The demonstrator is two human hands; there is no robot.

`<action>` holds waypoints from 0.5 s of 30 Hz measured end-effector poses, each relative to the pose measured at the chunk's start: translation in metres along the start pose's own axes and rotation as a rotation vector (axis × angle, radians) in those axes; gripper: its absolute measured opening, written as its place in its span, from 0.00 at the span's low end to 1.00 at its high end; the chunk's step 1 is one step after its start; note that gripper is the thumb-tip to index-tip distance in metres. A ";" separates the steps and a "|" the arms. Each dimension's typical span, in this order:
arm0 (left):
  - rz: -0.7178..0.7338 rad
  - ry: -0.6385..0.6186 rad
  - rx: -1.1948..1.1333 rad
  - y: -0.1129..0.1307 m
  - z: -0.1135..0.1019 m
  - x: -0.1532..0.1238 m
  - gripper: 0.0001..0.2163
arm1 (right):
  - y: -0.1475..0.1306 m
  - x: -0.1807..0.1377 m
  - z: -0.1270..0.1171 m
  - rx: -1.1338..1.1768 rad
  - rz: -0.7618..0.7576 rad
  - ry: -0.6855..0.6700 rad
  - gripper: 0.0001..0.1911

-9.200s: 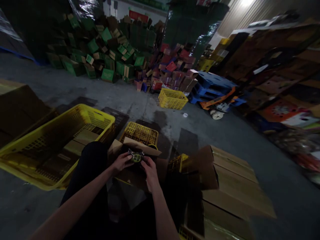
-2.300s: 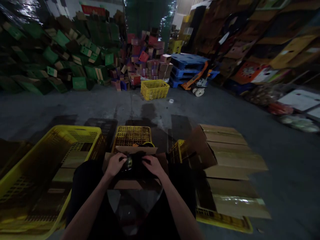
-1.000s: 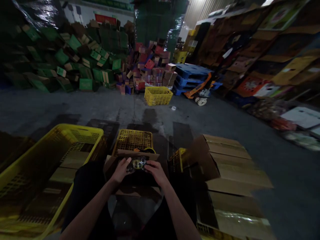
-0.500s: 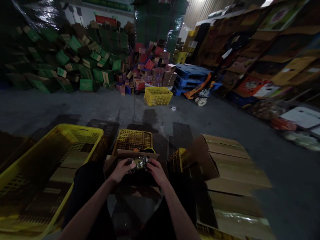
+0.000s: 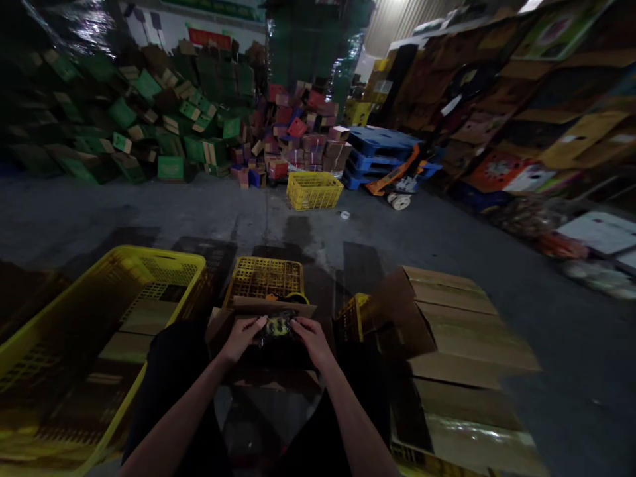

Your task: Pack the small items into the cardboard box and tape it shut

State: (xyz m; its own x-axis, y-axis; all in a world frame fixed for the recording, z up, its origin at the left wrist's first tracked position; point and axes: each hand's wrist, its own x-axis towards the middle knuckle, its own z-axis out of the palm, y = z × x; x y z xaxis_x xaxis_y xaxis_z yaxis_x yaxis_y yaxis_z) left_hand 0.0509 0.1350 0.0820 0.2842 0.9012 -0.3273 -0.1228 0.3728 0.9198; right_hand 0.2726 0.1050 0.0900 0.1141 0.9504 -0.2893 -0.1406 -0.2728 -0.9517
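My left hand (image 5: 241, 336) and my right hand (image 5: 310, 338) together grip a small round item in shiny clear wrap (image 5: 277, 326), yellowish in the dim light. They hold it over an open cardboard box (image 5: 258, 306) that stands between my knees. Just beyond the box sits a small yellow crate (image 5: 266, 277) turned bottom-up. What the box holds is too dark to see.
A big yellow crate (image 5: 124, 262) with flat cardboard in it stands at my left. Cardboard boxes (image 5: 462, 331) on a yellow crate are stacked at my right. Across the concrete floor lie green and red box piles (image 5: 199, 126), a yellow basket (image 5: 314, 190), blue pallets and a pallet jack (image 5: 392, 179).
Both hands have lowered the wrapped item slightly toward the box opening; the fingers have closed more around it and it shows less shine. The view is steady.
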 end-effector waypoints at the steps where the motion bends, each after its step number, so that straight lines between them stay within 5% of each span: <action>1: 0.016 -0.002 0.026 0.001 0.000 0.000 0.25 | 0.001 0.000 0.000 -0.008 0.004 0.035 0.24; 8: 0.068 0.065 0.092 -0.003 -0.004 0.005 0.25 | 0.001 0.001 0.004 0.074 0.059 -0.077 0.21; 15: -0.060 0.060 -0.061 -0.010 -0.004 0.009 0.28 | 0.005 0.004 0.004 0.162 0.084 -0.039 0.22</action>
State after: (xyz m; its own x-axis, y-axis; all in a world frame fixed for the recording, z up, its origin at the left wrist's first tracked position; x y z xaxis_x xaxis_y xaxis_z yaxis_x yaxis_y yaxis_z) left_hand 0.0509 0.1403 0.0691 0.2357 0.8877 -0.3954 -0.1658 0.4377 0.8837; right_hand 0.2685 0.1078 0.0841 0.0570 0.9312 -0.3600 -0.3052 -0.3271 -0.8944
